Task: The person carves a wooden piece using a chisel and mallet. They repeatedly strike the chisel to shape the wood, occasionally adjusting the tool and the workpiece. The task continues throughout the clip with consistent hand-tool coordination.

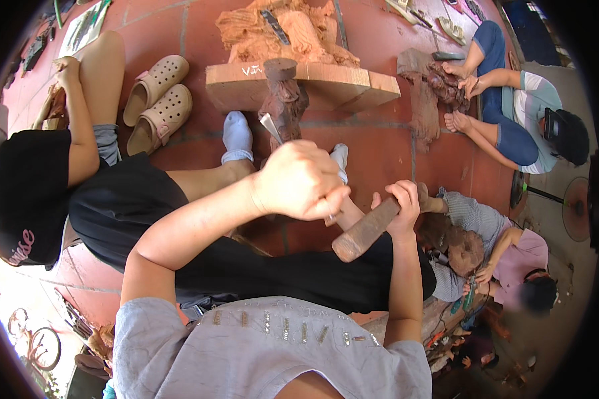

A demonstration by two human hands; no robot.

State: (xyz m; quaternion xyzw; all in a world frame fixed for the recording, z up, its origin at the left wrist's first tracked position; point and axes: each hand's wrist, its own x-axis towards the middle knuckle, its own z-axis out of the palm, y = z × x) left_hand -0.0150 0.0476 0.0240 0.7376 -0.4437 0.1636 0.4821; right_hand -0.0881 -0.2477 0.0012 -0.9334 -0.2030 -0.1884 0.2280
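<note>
At frame centre: left hand (299,179) fisted around chisel (271,126), right hand (400,206) gripping wooden mallet (366,229).
Dark wood carving (285,100) stands at 12 o'clock; best strike squarely, chisel steady.

Your chisel (271,126) is a narrow steel blade, tilted, its tip touching the small dark wooden figure (285,100) that stands upright at centre, far from you. Your wooden mallet (366,229), brown and blocky, lies slanted to the right, its head nearest you.
</note>
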